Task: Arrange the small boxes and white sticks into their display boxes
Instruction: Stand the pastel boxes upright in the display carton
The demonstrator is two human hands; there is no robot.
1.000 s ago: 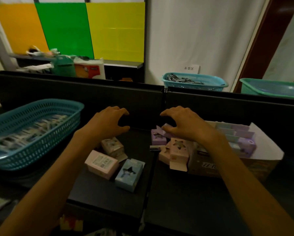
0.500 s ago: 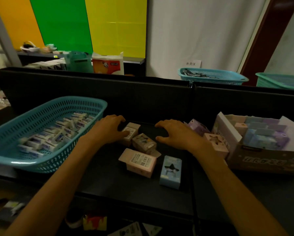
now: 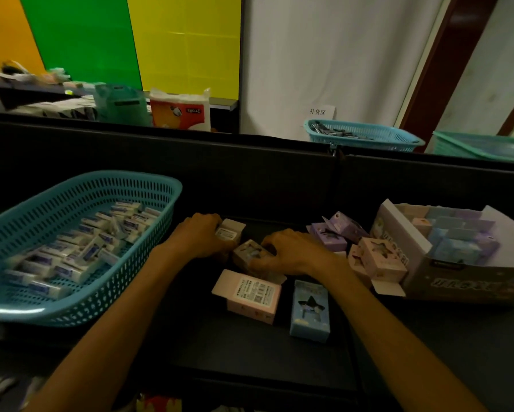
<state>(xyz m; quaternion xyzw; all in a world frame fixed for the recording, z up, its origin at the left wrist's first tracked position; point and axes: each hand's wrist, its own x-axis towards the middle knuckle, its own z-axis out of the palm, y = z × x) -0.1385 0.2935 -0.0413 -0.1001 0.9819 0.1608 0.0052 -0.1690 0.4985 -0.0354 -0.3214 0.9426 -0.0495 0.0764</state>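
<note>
Toward the table's left edge, a teal basket (image 3: 80, 203) heaped with white sticks (image 3: 80, 248), not yet sorted into any display box. Just right of its rim, left hand (image 3: 200, 237) curled over a pale small box (image 3: 230, 233) near the table's back edge, fingers wrapped on it, probably to lift it. Next to it, right hand (image 3: 291, 255) pressed down on a greyish box (image 3: 249, 254), fingers closing round its sides; grip looks partial, firmness hard to tell. Nearer the front edge, a pink box (image 3: 252, 295) lying flat with label up, and a blue box (image 3: 309, 312) with a star window beside it, both loose and untouched. Further right, purple boxes (image 3: 336, 231) and a pink star box (image 3: 377, 258) crowded against the display box (image 3: 398, 230) at the table's right side, already partly filled with rows of pastel boxes. In the way: those crowded boxes and an open flap at the display box's front wall, likely to snag anything carried across. Beyond the table's black back wall, another teal basket (image 3: 362, 139) and an orange tissue pack (image 3: 179, 110), well apart from the work.
</note>
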